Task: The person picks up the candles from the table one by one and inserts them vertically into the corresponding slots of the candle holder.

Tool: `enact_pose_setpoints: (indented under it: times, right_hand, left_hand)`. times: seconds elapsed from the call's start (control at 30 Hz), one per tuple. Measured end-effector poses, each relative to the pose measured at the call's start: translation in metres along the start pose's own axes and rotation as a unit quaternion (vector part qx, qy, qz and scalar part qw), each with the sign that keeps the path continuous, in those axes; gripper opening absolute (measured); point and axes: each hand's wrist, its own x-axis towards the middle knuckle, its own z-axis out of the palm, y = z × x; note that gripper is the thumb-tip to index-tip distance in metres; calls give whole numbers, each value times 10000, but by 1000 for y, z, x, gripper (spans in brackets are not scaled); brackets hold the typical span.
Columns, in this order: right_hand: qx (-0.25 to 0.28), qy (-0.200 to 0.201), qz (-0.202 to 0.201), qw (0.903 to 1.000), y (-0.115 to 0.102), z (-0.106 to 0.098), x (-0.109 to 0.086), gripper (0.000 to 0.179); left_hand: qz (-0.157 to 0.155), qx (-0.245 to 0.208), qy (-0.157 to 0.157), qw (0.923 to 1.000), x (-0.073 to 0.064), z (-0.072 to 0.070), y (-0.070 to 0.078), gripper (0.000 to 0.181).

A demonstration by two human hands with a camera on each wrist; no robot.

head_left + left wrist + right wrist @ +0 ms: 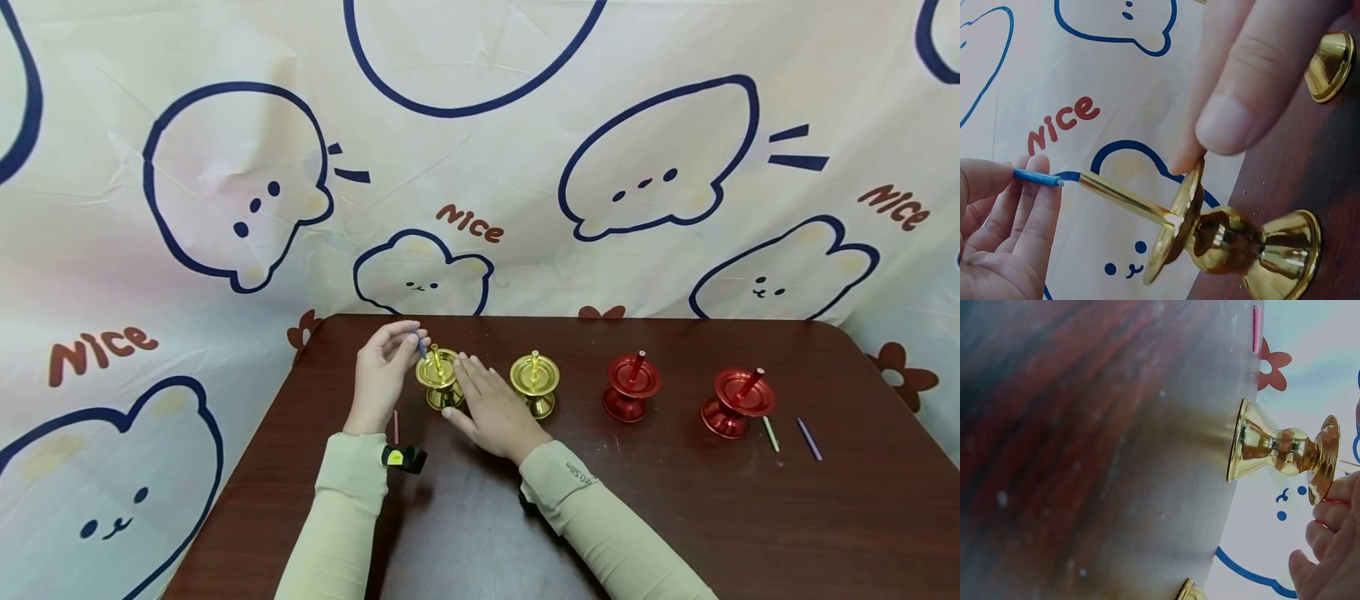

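Note:
My left hand point(381, 379) pinches a thin blue candle point(1038, 177) between thumb and fingers. The candle's end is close to the tip of the upright tube on the leftmost gold candle holder point(1216, 240), with a small gap between them in the left wrist view. With fingers extended, my right hand point(495, 410) lies beside that holder, its fingertips at the rim of the dish. In the right wrist view, the holder's base point(1244, 440) stands on the table and the right fingers point(1335, 512) are at the dish edge.
A second gold holder point(535, 379) stands just right of my right hand. Further right are two red holders, one point(632, 387) left of the other point(738, 400). A green candle point(771, 435) and a purple candle point(810, 440) lie at the right; a pink candle point(396, 427) lies near my left wrist.

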Motion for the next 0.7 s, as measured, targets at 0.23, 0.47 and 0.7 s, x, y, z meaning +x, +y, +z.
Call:
enact_pose_setpoints:
  times: [0.23, 0.47, 0.7]
  right_hand:
    - [-24, 23, -4, 10000, 0, 1, 0, 73]
    - [-127, -81, 54, 9999, -1, 0, -1, 73]
    - [-17, -37, 27, 10000, -1, 0, 0, 73]
  left_hand:
    - [63, 45, -34, 10000, 5, 5, 4, 30]
    - [214, 85, -94, 9997, 8, 8, 7, 29]
    - [335, 119, -104, 9993, 13, 12, 6, 34]
